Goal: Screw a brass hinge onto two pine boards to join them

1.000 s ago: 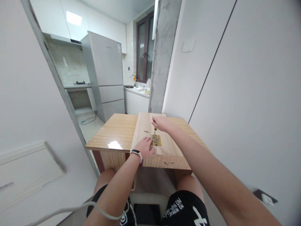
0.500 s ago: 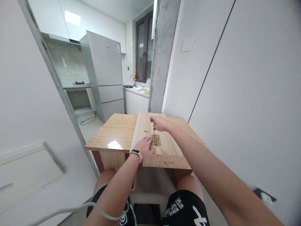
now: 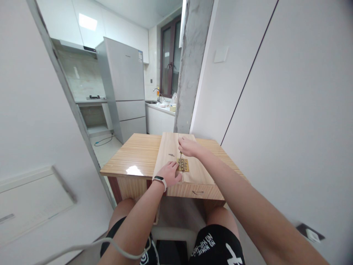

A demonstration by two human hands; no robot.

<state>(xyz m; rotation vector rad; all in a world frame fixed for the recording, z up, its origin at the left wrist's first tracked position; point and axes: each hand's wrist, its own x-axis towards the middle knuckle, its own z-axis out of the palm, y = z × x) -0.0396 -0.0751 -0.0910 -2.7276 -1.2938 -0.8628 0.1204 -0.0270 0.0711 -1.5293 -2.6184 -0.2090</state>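
The desk (image 3: pixel 138 152) has a closed drawer (image 3: pixel 183 190) on its near side, contents hidden. The brass hinge (image 3: pixel 185 165) lies on the wooden boards (image 3: pixel 168 144), just right of your left hand (image 3: pixel 168 173), which rests spread. Your right hand (image 3: pixel 188 146), beyond the hinge, pinches a screwdriver (image 3: pixel 180 157). Half a second earlier its yellow handle showed; now your right hand mostly covers it.

Cool, fairly even brightness is filling the room, and a white rectangle of light is reflecting off the glossy cabinet door (image 3: pixel 93 36). Glare is washing out a patch near the front edge of the tabletop (image 3: pixel 138 151), while the space beneath is lying in shadow. The window (image 3: pixel 166 62) is looking dark. The wide lens is stretching the right arm (image 3: pixel 234 184), and small detail on the hinge (image 3: pixel 186 165) is blurring.
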